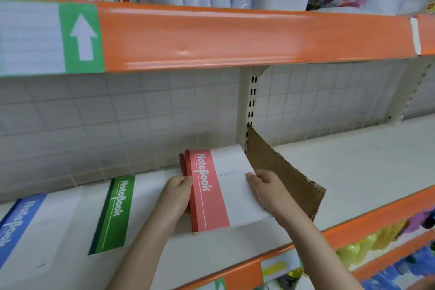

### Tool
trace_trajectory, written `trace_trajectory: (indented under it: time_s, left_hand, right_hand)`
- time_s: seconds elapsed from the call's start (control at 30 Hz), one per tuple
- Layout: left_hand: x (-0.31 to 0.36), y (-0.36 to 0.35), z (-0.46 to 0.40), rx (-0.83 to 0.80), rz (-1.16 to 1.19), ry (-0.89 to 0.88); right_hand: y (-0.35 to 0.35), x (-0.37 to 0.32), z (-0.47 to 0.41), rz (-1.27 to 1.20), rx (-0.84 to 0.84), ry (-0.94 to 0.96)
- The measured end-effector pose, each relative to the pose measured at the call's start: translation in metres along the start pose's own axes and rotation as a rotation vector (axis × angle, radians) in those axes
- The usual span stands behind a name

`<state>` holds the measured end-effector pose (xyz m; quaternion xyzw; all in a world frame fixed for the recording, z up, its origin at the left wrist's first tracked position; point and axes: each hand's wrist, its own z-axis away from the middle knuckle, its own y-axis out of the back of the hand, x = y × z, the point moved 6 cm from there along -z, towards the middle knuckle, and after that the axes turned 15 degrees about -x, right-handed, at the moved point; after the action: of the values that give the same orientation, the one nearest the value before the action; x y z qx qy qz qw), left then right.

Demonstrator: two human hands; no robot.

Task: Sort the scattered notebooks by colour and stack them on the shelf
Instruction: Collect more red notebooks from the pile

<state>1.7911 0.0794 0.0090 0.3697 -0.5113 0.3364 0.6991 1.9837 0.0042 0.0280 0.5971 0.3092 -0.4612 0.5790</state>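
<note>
From the head camera we look down at a white shelf (353, 167) with an orange front edge. On it lies a stack of red notebooks (211, 190), white covers with a red band along the spine reading "NoteBook". The stack sits just left of a brown cardboard divider (277, 172) that stands on edge and leans back against the slotted upright.

Our left hand (177, 195) holds the spine side of the red stack, fingers curled over its left edge and pressed against the red bands. Our right hand (266, 189) holds the opposite side, thumb lying on the top white cover and the other fingers wrapped over the right edge, out of sight beneath. The stack seems to rest on the shelf, though blur along its near edge makes this hard to confirm.

To the left lies a green notebook (113, 214), close beside the red stack, and further left a blue notebook (14, 226) at the frame's edge. Both lie flat on the same shelf.

Above, an orange shelf rail (235, 35) carries a green arrow label (81, 37).
</note>
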Motion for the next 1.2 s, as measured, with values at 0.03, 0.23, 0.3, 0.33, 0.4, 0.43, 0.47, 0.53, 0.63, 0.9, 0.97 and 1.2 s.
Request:
trace_trajectory:
  time_s: [0.03,0.23,0.3,0.33,0.4,0.43,0.47,0.53,0.63,0.9,0.97,1.2]
  left_hand:
    - [0.0,0.003,-0.004,0.025,-0.027,-0.003]
    - [0.007,0.016,-0.021,0.215,-0.257,-0.021]
    - [0.008,0.018,-0.027,0.238,-0.297,-0.015]
    - [0.006,0.019,-0.031,0.253,-0.305,-0.008]
    - [0.005,0.02,-0.038,0.291,-0.338,0.001]
    - [0.005,0.019,-0.04,0.31,-0.369,-0.003]
    - [0.006,0.018,-0.042,0.329,-0.408,-0.009]
    - [0.007,0.014,-0.044,0.366,-0.477,-0.034]
    - [0.007,0.01,-0.047,0.405,-0.518,-0.048]
    - [-0.001,0.008,-0.058,0.5,-0.632,-0.039]
    - [-0.001,0.008,-0.059,0.51,-0.64,-0.039]
    - [-0.019,0.011,-0.061,0.449,-0.49,0.017]
  right_hand:
    - [0.001,-0.002,-0.007,0.035,-0.002,0.013]
    - [-0.001,0.002,-0.047,0.211,-0.032,0.046]
    - [0.001,0.004,-0.058,0.275,-0.018,0.059]
    - [0.003,0.004,-0.064,0.297,-0.005,0.067]
    - [0.004,0.006,-0.073,0.314,-0.002,0.075]
    - [0.003,0.007,-0.077,0.32,-0.004,0.078]
    - [0.003,0.009,-0.081,0.328,-0.007,0.077]
    - [0.001,0.012,-0.088,0.346,-0.012,0.075]
    - [0.001,0.016,-0.095,0.374,-0.016,0.075]
    - [-0.001,0.019,-0.098,0.498,0.019,0.088]
    - [-0.003,0.015,-0.097,0.53,0.021,0.104]
    - [-0.007,0.022,-0.101,0.468,-0.046,0.093]
